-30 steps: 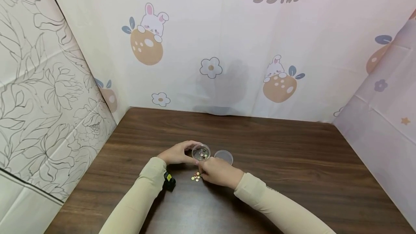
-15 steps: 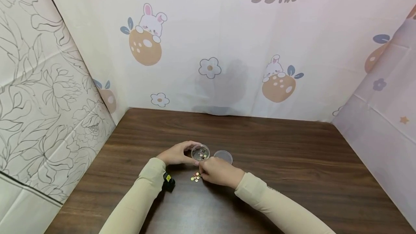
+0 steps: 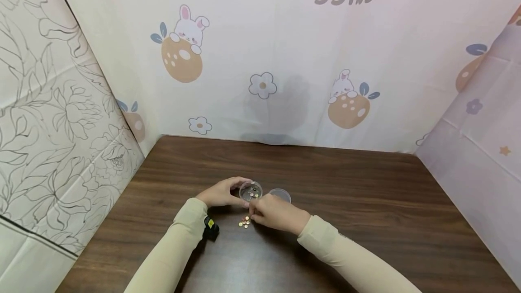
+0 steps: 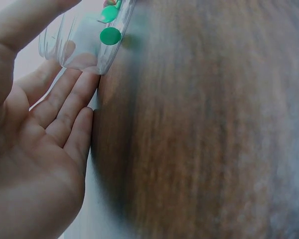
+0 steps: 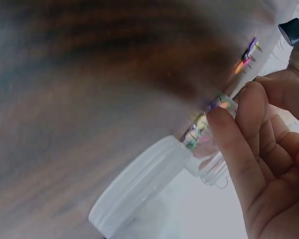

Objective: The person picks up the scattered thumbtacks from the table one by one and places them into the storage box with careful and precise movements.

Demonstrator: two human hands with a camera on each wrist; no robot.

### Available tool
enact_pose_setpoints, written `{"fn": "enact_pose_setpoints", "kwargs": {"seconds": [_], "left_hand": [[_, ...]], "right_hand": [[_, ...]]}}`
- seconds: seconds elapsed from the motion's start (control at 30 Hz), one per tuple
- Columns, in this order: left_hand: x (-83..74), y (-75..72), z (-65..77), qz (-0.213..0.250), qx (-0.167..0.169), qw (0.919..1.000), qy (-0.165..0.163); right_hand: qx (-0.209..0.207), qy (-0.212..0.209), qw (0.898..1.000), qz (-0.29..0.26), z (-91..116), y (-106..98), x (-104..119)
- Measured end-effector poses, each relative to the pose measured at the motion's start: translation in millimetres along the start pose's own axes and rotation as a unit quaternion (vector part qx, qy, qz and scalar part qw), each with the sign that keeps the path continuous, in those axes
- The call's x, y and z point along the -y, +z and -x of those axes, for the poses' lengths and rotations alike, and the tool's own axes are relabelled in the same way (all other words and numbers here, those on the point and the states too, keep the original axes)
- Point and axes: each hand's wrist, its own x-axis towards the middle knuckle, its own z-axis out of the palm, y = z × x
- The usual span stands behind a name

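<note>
My left hand [image 3: 221, 192] holds a small clear round container [image 3: 246, 188], thumb on the near side and fingers on the far side. Inside lie several thumbtacks [image 3: 252, 194]; green heads [image 4: 110, 36] show through its wall in the left wrist view. Just in front of it on the table is a small cluster of loose thumbtacks [image 3: 240, 224]. My right hand [image 3: 277, 212] is between cluster and container, thumb and index finger pinched together. A tiny dark bit, apparently a thumbtack [image 5: 254, 78], shows at those fingertips, mostly hidden.
A clear round lid [image 3: 283, 194] lies on the brown wooden table [image 3: 350, 193], right of the container and partly behind my right hand. A black wrist device [image 3: 210, 229] sits at my left cuff. Printed cloth walls [image 3: 228, 94] enclose the table's back and sides.
My right hand has shifted slightly right and up from the loose thumbtacks, covering more of the lid. My left hand and the container stay in place.
</note>
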Motion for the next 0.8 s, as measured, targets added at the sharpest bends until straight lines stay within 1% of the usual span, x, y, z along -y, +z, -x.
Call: {"fn": "enact_pose_setpoints", "kwargs": {"seconds": [0.1, 0.23, 0.3, 0.4, 0.53, 0.63, 0.7, 0.8], "left_hand": [[-1.1, -0.2, 0.3, -0.002, -0.001, 1.0000, -0.007], [-1.3, -0.3, 0.3, 0.000, -0.002, 1.0000, -0.004], [-2.3, -0.2, 0.3, 0.001, -0.002, 1.0000, -0.008], [-7.0, 0.3, 1.2, 0.009, 0.000, 0.9999, -0.011], [-20.9, -0.4, 5.7, 0.019, 0.003, 0.9997, -0.012], [-30.6, -2.1, 9.4, 0.019, 0.006, 0.9997, -0.016], [-33.8, -2.6, 10.8, 0.019, 0.006, 0.9996, -0.018], [-35.5, -2.8, 11.7, 0.019, 0.003, 0.9996, -0.019]], "right_hand": [[-0.020, -0.006, 1.000, 0.006, 1, -3, -2], [-0.050, -0.011, 0.998, 0.022, 0, -8, -4], [-0.058, -0.008, 0.998, 0.014, 0, -12, -5], [-0.065, 0.001, 0.998, -0.014, 0, -18, -7], [-0.080, 0.023, 0.996, -0.031, -2, -24, -10], [-0.080, 0.045, 0.995, -0.038, -3, -27, -12], [-0.074, 0.062, 0.994, -0.045, -4, -28, -12], [-0.063, 0.075, 0.994, -0.052, -5, -29, -13]]}}
